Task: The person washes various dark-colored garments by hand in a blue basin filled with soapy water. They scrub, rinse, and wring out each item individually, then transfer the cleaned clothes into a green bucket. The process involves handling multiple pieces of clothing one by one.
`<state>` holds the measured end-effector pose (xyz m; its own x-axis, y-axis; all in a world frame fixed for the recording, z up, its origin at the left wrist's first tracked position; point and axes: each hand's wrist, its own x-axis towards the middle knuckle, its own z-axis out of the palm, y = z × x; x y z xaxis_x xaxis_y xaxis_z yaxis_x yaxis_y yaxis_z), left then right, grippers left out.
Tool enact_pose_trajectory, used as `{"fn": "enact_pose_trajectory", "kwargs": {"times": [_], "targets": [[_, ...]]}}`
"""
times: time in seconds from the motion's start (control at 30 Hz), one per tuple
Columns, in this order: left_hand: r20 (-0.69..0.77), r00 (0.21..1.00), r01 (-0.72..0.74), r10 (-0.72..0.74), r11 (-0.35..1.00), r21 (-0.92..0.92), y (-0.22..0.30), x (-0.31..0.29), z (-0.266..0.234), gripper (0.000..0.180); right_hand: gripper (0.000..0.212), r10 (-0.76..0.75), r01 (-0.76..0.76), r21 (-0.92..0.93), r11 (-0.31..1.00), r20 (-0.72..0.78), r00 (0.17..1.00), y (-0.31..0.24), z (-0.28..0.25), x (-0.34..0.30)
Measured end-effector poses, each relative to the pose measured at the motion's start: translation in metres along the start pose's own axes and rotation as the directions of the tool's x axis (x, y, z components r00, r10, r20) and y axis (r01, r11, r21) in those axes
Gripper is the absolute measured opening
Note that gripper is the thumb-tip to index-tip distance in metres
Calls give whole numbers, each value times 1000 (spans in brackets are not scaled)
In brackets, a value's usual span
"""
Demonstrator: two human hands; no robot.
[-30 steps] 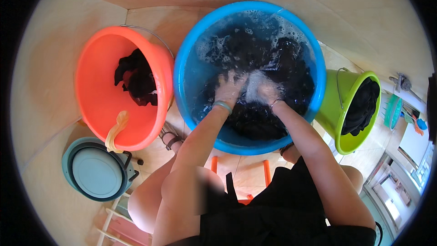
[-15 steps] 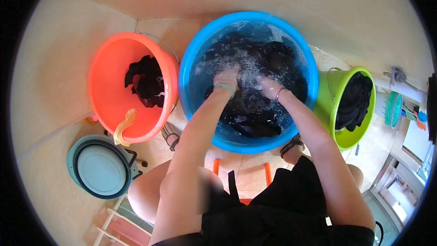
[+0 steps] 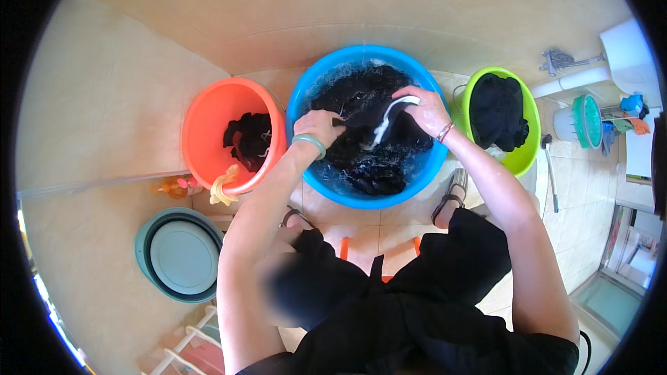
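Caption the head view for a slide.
Both hands, left hand and right hand, grip a dark garment over a blue basin of water.

Orange tub (image 3: 208,132): sitting left of the blue basin, holding dark clothes.
Green bucket (image 3: 522,156): standing right, holding black cloth.
Teal basin (image 3: 182,257): lying on the floor, lower left.
Brush (image 3: 549,167): lying on the tiles.

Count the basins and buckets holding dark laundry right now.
3. The orange bucket sits on the person's left, the blue basin in the middle under both hands, and the green bucket on the right. The teal basin by the left knee looks empty.
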<state>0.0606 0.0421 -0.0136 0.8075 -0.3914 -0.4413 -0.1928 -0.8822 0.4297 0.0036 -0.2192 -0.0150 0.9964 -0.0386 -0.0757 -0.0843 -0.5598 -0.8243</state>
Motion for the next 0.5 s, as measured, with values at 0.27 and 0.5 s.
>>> {"fn": "enact_pose_trajectory", "kwargs": {"times": [0.27,0.5], "targets": [[159,981,145,-110,-127,-981,46,-41,-44,36,37,164,-116,855,506,37,986,-95,-35,-28],[117,971,108,207,53,-993,110,-65,-72,61,55,-174,62,794,604,55,983,-100,-29,-41]]}}
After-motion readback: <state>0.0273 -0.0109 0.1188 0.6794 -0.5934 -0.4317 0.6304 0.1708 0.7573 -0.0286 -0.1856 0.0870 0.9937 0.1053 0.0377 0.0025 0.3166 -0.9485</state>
